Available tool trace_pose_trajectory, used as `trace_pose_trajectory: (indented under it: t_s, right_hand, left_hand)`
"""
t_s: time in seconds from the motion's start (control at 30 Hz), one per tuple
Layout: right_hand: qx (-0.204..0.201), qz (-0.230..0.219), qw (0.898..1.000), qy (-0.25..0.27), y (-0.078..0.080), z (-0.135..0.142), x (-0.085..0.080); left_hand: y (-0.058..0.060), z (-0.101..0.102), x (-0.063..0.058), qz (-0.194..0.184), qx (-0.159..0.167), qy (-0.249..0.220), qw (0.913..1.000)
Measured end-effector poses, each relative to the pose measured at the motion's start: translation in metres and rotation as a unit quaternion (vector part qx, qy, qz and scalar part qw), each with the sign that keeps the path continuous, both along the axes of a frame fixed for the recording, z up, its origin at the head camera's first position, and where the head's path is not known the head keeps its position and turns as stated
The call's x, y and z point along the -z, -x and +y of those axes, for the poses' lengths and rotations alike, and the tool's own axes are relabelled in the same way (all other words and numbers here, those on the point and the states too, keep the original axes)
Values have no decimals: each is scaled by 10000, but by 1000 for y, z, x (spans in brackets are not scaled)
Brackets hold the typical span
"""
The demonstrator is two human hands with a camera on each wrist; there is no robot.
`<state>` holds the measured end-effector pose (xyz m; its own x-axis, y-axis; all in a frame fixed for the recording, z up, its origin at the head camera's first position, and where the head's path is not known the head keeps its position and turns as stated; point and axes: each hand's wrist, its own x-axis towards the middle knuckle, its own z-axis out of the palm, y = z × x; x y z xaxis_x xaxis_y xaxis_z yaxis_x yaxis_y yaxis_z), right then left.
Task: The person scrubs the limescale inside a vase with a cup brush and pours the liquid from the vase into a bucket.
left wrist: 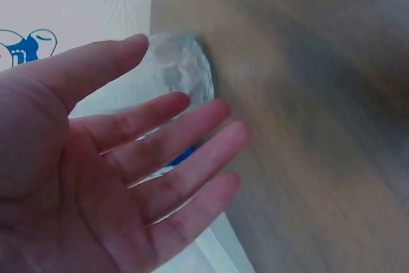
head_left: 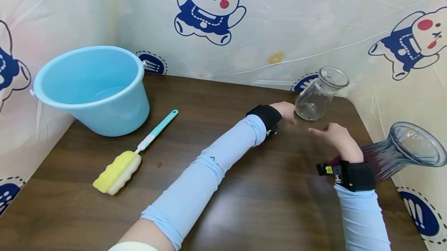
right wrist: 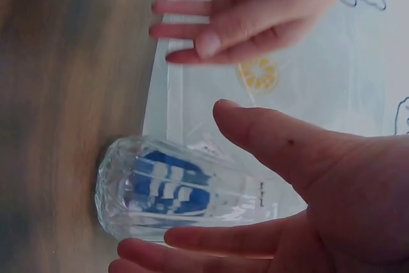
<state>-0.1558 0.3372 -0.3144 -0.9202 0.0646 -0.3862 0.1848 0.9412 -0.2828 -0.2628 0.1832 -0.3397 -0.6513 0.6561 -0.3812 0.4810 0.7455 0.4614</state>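
Note:
A clear glass vase (head_left: 313,101) with a flared rim stands at the back right of the table. My left hand (head_left: 285,112) is just left of its base, fingers spread and nearly straight in the left wrist view. Nearer to me and to the right, my right hand (head_left: 336,137) holds nothing, its thumb pointing toward the vase. In the right wrist view the clear vase (right wrist: 172,187) shows beyond the spread thumb and fingers. Behind my right wrist a tinted purple-grey glass vase (head_left: 394,152) leans out, its lower part hidden by the wrist strap.
A light blue bucket (head_left: 115,115) stands at the back left. In front of it lies a sponge brush (head_left: 120,171) with a teal and white handle. Patterned sheeting (head_left: 146,6) rises along the back and sides of the brown table (head_left: 216,96).

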Motion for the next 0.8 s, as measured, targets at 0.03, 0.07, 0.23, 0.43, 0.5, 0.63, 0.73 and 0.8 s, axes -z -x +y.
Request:
trace_pose_trajectory:
  t_s: [0.03, 0.07, 0.23, 0.43, 0.5, 0.63, 0.73, 0.8]
  right_hand:
    - [38, -47, 10000, -6, 3, 1, 0]
    - [82, -106, 9999, -20, 7, 2, 0]
    - [267, -240, 9994, -20, 23, 9, -1]
    - [625, -275, 9977, -25, 38, 19, -2]
    - [768, -274, 9967, -6, 42, 22, -3]
    - [1040, -252, 9942, 73, 49, 26, -5]
    - [1147, -116, 9932, 149, 52, 28, -5]
    - [1184, 22, 9927, 226, 55, 29, -5]
  left_hand:
    - [1, -2, -1, -27, 28, 27, 10000]
    - [1, -5, -3, -74, 41, 47, 10000]
    - [10, -9, -4, -314, -170, 17, 9994]
    - [20, -9, 0, -460, -518, -151, 9975]
    - [22, -9, 1, -448, -567, -172, 9972]
    - [23, -10, 0, -407, -632, -291, 9967]
    - [23, -11, -1, -440, -695, -474, 9955]
    - [25, -11, 0, -461, -719, -590, 9946]
